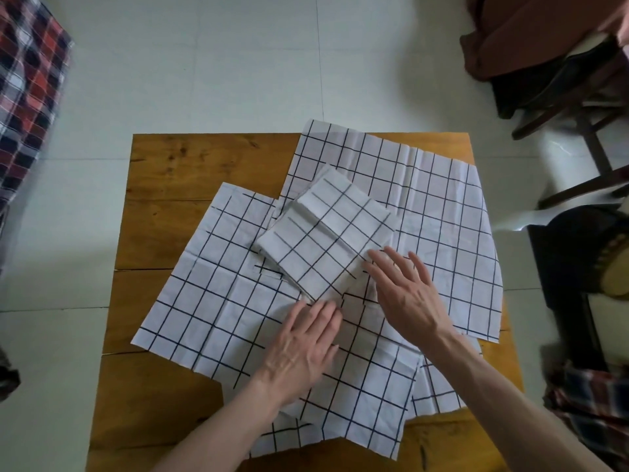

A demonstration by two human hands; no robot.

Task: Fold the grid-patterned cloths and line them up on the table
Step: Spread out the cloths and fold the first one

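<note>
Here a folded grid-patterned cloth (325,233) lies in the middle of the wooden table (177,172), on top of several unfolded cloths of the same white fabric with dark lines. It is a compact rectangle turned diagonally, with its long axis running from near left to far right and one corner pointing toward the far edge of the table. A second folded layer shows along its far-left side, slightly offset.

Under it, one unfolded cloth (211,291) spreads flat over the near-left part of the table, another (425,199) covers the far right and hangs past the table's right and far edges, and a third (367,403) lies near, reaching the near edge. These sheets overlap one another, so the bare wood shows mainly along the left side and at the near corners.

The left hand (303,349) is open and flat, palm down, its fingertips touching the near corner of the folded cloth. The right hand (405,294) is also open with fingers spread, resting palm down against the folded cloth's near-right edge and on the sheet beneath. Neither hand grips anything.

Beyond the table, a red and dark plaid fabric (30,83) hangs at the far left, and dark wooden chairs (578,97) stand to the right on the pale tiled floor (221,63).
</note>
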